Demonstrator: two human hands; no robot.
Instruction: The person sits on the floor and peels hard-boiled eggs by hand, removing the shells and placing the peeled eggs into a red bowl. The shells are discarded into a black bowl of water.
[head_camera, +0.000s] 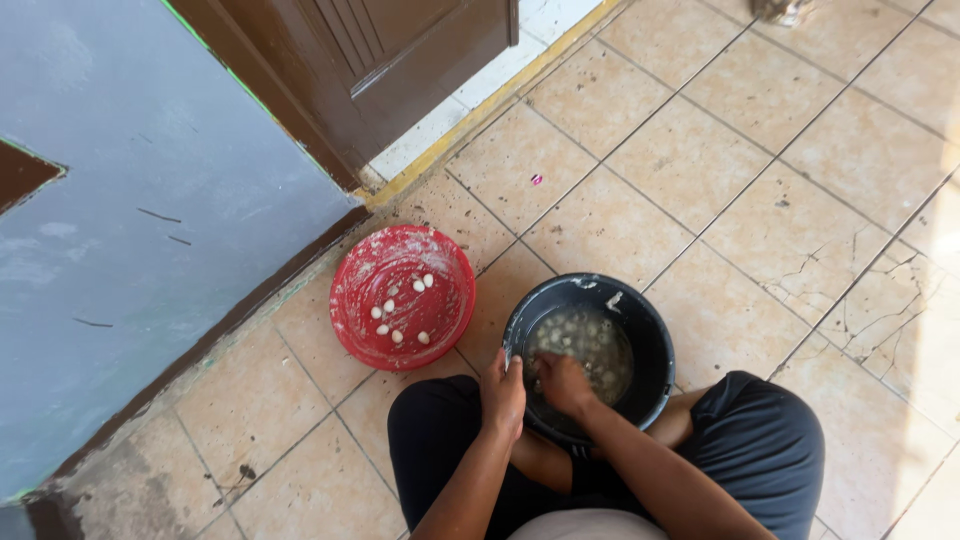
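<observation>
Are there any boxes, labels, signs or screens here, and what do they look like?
No boxes, labels, signs or screens show.
Small pink scrap: on the tiled floor near the door, too small to tell.
Red bowl and black bucket: round, plain, no labels showing.

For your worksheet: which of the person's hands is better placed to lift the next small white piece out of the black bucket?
Probably the right hand: it is already inside the black bucket, while the left hand grips its rim.

Just one head cam, looking steeply down from above the person's lap at the black bucket (588, 350), fairly close, tiled floor (700, 150) beyond it.
</observation>
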